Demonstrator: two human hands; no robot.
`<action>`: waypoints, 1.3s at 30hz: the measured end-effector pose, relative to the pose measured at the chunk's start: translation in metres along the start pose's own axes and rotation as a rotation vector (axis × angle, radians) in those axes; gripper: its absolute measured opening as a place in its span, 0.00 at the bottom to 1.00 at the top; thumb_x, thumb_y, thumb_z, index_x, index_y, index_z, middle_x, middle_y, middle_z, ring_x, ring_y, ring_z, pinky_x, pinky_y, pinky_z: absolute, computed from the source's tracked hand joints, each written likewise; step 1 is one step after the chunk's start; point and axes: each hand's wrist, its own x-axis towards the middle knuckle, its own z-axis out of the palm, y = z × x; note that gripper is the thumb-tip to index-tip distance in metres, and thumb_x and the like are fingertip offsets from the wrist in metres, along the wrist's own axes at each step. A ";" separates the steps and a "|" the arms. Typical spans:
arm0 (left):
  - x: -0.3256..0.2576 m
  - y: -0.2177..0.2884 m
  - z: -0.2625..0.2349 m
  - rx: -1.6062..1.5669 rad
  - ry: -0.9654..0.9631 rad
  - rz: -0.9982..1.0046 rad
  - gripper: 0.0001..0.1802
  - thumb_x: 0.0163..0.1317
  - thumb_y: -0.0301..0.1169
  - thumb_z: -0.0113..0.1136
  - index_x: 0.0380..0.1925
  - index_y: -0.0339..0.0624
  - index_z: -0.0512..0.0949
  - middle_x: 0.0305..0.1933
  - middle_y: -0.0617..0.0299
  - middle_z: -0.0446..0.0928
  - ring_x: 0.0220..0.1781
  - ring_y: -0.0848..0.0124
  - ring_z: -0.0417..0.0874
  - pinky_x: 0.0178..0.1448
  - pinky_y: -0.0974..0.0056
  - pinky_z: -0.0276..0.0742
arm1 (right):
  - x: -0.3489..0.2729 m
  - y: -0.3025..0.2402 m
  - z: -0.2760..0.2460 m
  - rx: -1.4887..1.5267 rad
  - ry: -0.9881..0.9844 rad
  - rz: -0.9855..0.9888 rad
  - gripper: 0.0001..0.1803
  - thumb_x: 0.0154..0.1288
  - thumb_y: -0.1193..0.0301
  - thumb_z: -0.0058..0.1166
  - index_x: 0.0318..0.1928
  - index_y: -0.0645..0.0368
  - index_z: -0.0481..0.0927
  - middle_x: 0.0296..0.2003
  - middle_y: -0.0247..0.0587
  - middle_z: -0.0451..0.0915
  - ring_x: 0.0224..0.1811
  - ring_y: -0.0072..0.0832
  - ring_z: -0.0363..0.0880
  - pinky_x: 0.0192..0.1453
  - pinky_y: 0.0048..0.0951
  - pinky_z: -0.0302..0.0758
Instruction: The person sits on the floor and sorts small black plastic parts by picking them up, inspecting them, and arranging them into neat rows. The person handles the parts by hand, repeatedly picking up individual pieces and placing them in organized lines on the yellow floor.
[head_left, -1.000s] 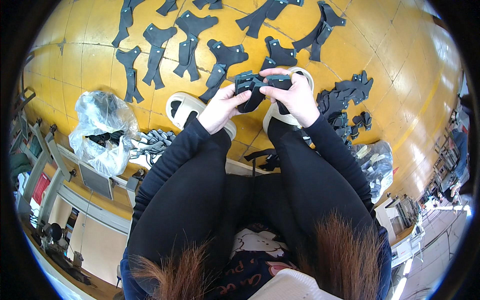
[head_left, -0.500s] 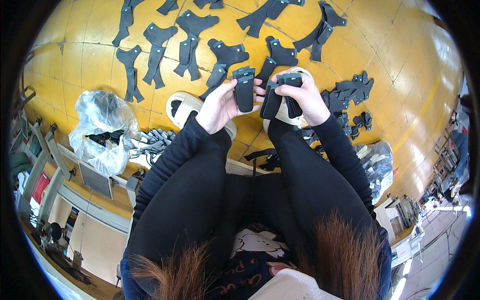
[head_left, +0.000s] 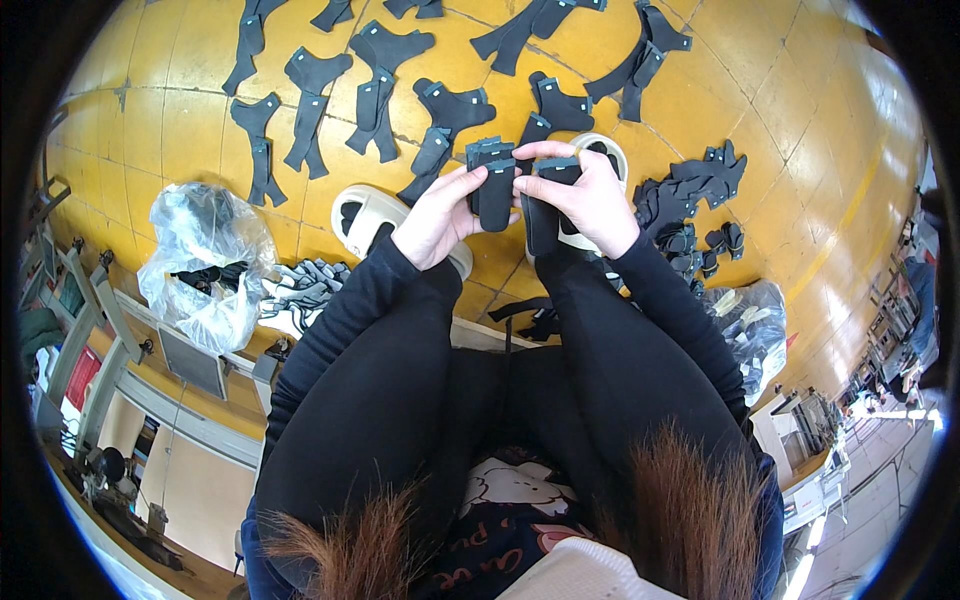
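The left hand (head_left: 440, 215) and the right hand (head_left: 585, 200) meet just above the middle of the frame, each closed around dark grey cut pieces. The left hand's fingers curl round a small stack of grey pieces (head_left: 492, 180) held upright, thumb pressing its front. The right hand grips a second grey piece (head_left: 548, 205) that hangs down from its fingers, touching the stack's side. How many layers the stack holds is hard to make out, and the palms hide the lower ends of both.

Behind the hands two pale slippers (head_left: 370, 215) stand on the yellow tiled floor (head_left: 800, 120), the right one mostly covered by the right hand. More grey pieces lie in rows (head_left: 375, 85) across the upper frame, with a heap (head_left: 690, 195) at right. A clear plastic bag (head_left: 205, 265) sits at left, its contents blurred.
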 end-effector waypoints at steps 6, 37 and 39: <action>0.002 -0.005 0.001 0.125 0.032 0.005 0.18 0.71 0.37 0.47 0.55 0.38 0.69 0.50 0.60 0.75 0.50 0.71 0.79 0.57 0.58 0.78 | 0.002 0.011 -0.002 -0.133 0.014 0.029 0.12 0.53 0.68 0.63 0.37 0.62 0.83 0.25 0.40 0.83 0.29 0.22 0.82 0.37 0.21 0.75; 0.015 -0.010 -0.047 0.024 0.218 0.056 0.23 0.71 0.37 0.38 0.57 0.29 0.64 0.58 0.43 0.71 0.59 0.59 0.75 0.62 0.60 0.72 | 0.073 0.095 -0.053 -0.213 0.335 0.268 0.09 0.50 0.69 0.65 0.31 0.60 0.84 0.20 0.36 0.80 0.12 0.21 0.72 0.19 0.24 0.67; 0.015 -0.010 -0.047 0.030 0.221 0.054 0.23 0.72 0.36 0.38 0.58 0.29 0.63 0.58 0.43 0.71 0.59 0.59 0.75 0.62 0.60 0.73 | 0.072 0.096 -0.052 -0.250 0.366 0.276 0.12 0.51 0.67 0.64 0.35 0.60 0.85 0.22 0.38 0.81 0.14 0.23 0.76 0.23 0.25 0.72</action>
